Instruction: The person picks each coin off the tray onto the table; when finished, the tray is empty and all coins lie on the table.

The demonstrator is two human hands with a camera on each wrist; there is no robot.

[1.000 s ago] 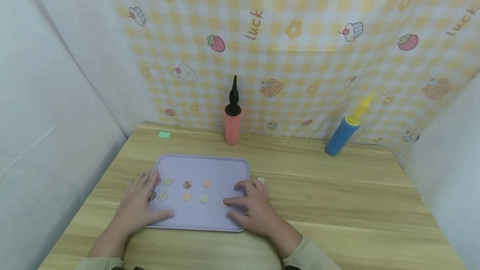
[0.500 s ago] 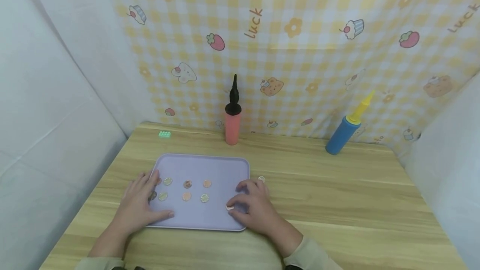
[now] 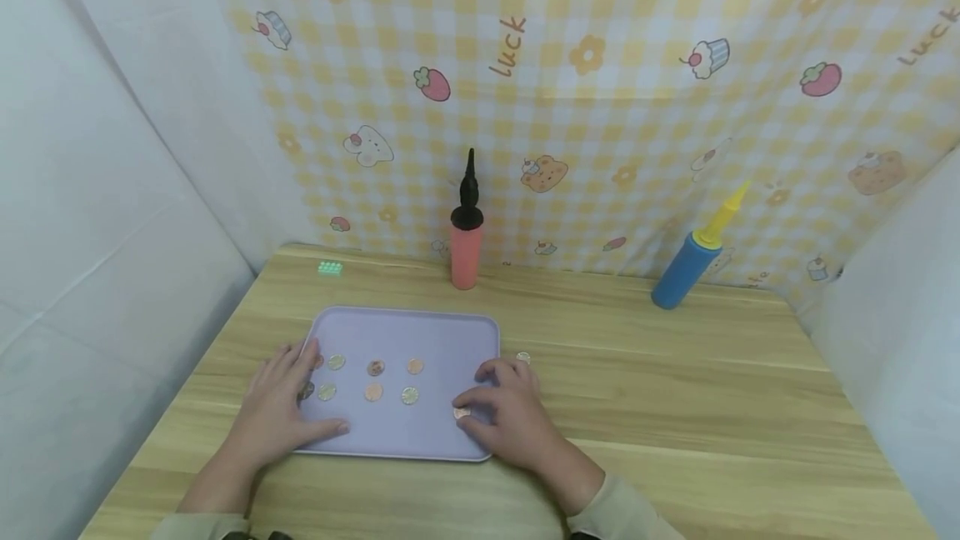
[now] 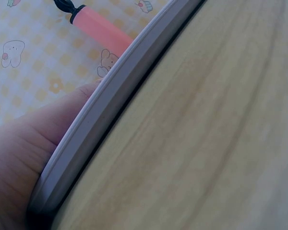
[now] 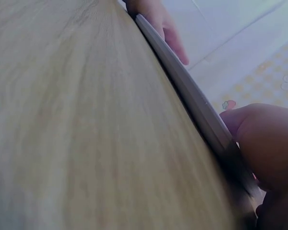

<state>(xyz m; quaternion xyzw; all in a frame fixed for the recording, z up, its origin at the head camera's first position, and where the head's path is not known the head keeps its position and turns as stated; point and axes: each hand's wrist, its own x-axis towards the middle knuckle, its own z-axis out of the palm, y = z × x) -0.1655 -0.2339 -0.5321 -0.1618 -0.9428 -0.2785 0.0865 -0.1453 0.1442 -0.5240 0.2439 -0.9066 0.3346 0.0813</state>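
A shallow lilac tray point(image 3: 412, 323) lies on the table with several coins on it, copper and silvery, set roughly in two rows. One copper coin point(image 3: 373, 392) sits mid-tray beside a silvery coin point(image 3: 408, 396). My left hand point(image 3: 273, 411) rests over the tray's left edge, fingers spread, partly covering two coins. At the right part of the tray, my right hand point(image 3: 513, 415) pinches a coin point(image 3: 461, 412) between thumb and index finger. In the left wrist view the left hand point(image 4: 33, 134) shows beside the tray's rim point(image 4: 105, 98); the right wrist view hides the pinched coin.
Another silvery coin point(image 3: 523, 357) lies on the table point(image 3: 675, 407) just right of the tray. Behind stand a pink pump with a black nozzle point(image 3: 465, 257) and a leaning blue pump with a yellow nozzle point(image 3: 682, 273). A small green studded brick point(image 3: 330, 268) lies back left.
The right index finger and thumb have closed on the coin and drawn it slightly toward the near right. It stood tilted half a second ago and now shows its face. The left hand stays still.
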